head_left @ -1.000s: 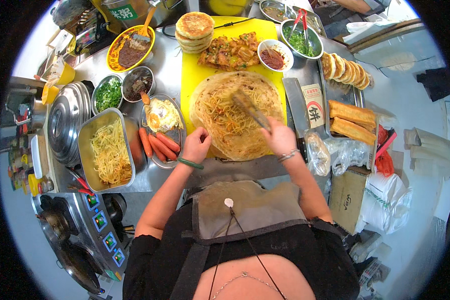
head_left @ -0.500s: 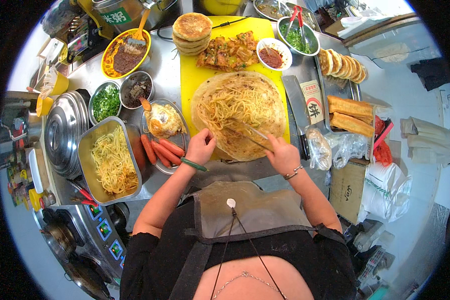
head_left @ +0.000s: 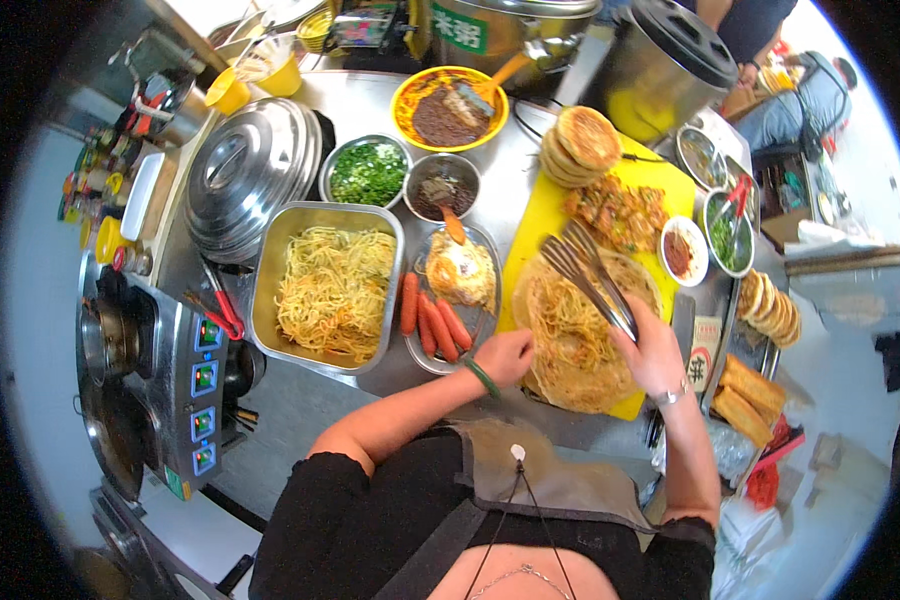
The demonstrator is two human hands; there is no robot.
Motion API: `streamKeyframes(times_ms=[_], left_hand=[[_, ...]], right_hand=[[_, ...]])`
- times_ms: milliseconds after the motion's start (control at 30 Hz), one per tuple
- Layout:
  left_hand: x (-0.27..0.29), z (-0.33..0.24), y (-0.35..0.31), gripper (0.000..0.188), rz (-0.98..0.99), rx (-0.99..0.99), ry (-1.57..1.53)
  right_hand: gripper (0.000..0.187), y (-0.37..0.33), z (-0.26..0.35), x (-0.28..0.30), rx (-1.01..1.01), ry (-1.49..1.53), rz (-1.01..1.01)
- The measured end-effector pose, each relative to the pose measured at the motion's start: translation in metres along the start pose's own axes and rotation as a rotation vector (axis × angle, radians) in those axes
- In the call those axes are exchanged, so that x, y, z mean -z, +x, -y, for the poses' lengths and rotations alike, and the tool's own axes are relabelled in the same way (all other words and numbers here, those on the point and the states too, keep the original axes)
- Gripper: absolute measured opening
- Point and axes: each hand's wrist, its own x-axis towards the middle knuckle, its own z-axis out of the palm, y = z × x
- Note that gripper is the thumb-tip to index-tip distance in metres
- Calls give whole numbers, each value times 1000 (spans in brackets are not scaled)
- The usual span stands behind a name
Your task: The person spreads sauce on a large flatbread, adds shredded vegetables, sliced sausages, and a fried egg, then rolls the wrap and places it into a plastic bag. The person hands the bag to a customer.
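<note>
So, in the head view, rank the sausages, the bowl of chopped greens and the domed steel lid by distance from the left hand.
From the left hand:
1. Sausages, just up-left on the steel tray beside a fried egg.
2. Bowl of chopped greens, further up the counter.
3. Domed steel lid, far left of the bowl.

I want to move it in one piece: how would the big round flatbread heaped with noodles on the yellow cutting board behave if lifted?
The round flatbread looks thin and wide, so it would probably sag. The loose noodle heap may slide off. The left hand at its edge and the metal tongs in the right hand suggest it needs two-handed support.
</note>
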Motion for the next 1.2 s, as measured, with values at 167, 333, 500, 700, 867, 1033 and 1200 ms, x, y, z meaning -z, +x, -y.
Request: streamKeyframes(times_ms=[167,333,500,700,867,1033,1200], left_hand=[[-7,4,4,13,38,-51,-45],[-11,7,7,13,75,-102,-70],[-8,6,10,14,159,-125,-112],[-7,13,11,12,134,-167,-101],[-7,13,12,13,147,-172,-50],[-1,18,12,15,86,-157,-52],[-5,11,11,15,17,-128,-80]], right_hand=[[47,157,117,-31,234,-349,233],[22,249,201,-113,361,-482,320],[29,283,185,-172,337,-532,324],[24,271,174,-147,290,-299,343],[28,233,143,-105,58,188,409],[34,133,81,-47,-142,659,372],[37,-6,3,-15,-196,308,65]])
